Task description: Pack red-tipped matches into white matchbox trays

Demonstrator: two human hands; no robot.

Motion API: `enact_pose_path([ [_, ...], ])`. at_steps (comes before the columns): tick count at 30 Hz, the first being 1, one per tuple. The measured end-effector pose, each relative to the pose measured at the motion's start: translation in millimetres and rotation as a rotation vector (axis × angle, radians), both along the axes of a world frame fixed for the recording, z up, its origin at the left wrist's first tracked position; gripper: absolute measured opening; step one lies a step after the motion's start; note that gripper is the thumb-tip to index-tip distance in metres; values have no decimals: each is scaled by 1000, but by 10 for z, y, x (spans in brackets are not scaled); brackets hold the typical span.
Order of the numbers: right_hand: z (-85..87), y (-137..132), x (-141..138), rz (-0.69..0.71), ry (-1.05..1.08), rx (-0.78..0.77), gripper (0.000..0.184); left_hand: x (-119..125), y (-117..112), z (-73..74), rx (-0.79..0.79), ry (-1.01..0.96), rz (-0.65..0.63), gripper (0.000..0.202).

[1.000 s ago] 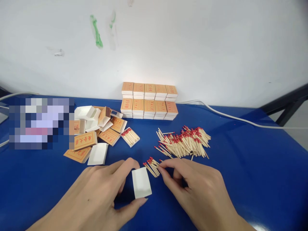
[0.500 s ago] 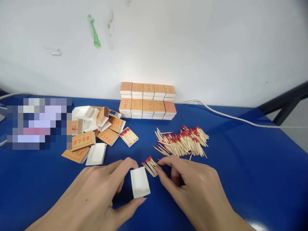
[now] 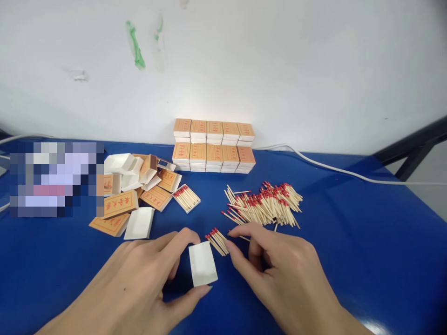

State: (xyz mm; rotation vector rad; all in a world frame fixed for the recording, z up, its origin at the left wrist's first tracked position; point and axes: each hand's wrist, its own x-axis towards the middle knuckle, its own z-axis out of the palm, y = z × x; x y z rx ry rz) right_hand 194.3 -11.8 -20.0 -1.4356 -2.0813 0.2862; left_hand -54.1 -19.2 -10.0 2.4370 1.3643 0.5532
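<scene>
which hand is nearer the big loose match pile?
Right. The right hand sits just below the loose match pile, fingertips close to its near edge. The left hand is farther left, holding the white tray.

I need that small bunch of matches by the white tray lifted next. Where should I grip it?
Grip the small bunch of matches across its bare wooden ends, coming from the right, where the right hand already touches it. The red heads point up-left, and the white tray blocks the left side.

Stacked matchboxes (image 3: 213, 145) stand by the wall, a white cable (image 3: 335, 170) alongside.
</scene>
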Motion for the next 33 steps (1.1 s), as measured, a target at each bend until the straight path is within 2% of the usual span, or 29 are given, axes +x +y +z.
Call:
enact_pose_path([
  [5, 56, 10, 86, -58, -107, 92, 15, -8, -21, 12, 2, 1, 9, 42],
  [10, 49, 25, 129, -60, -236, 122, 24, 1, -17, 15, -17, 13, 12, 42],
  [15, 10, 79, 71, -80, -171, 93, 24, -4, -16, -5, -16, 23, 15, 48],
  [23, 10, 88, 4, -60, 47, -45, 21, -26, -32, -7, -88, 25, 29, 40],
  [26, 24, 91, 42, -95, 69, -9, 17, -22, -25, -6, -73, 24, 28, 40],
  [29, -2, 108, 61, -90, -9, 49, 15, -14, -14, 1, -77, 22, 33, 41],
  [33, -64, 139, 34, -48, -66, 97, 20, -5, -8, 9, -81, 3, 34, 44],
])
